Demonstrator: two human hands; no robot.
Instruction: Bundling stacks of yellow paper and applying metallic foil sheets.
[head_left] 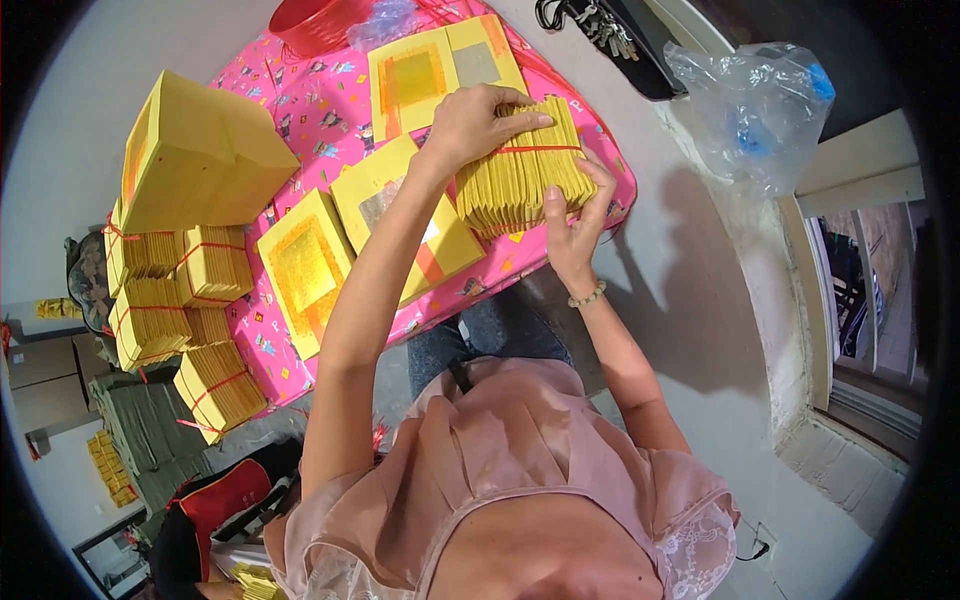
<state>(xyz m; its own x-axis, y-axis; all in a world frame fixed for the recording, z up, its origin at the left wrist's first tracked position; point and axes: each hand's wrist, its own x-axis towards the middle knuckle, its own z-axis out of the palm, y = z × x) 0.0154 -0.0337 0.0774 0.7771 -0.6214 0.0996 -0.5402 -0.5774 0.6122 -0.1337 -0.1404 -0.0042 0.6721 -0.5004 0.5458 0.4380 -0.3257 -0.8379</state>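
Observation:
Over the right part of the pink-covered table, both hands grip a bundle of folded yellow joss paper (pixel 520 190), its many edges standing side by side. A red string (pixel 540 149) runs across the bundle's top. My left hand (pixel 470 122) holds the far left side, thumb on top and the other fingers partly hidden behind. At the near right corner, my right hand (pixel 578 228) has its thumb on the near face and its fingers along the right end. Beneath and beside the bundle lie flat stacks of yellow paper (pixel 345 185) with gold and silver squares.
A tall yellow paper stack (pixel 210 150) stands at left, beside several tied bundles (pixel 150 320). A red container (pixel 310 25) sits at the table's (pixel 335 110) far edge. A clear plastic bag (pixel 750 120) hangs by the right wall. Red strings lie along the far right edge.

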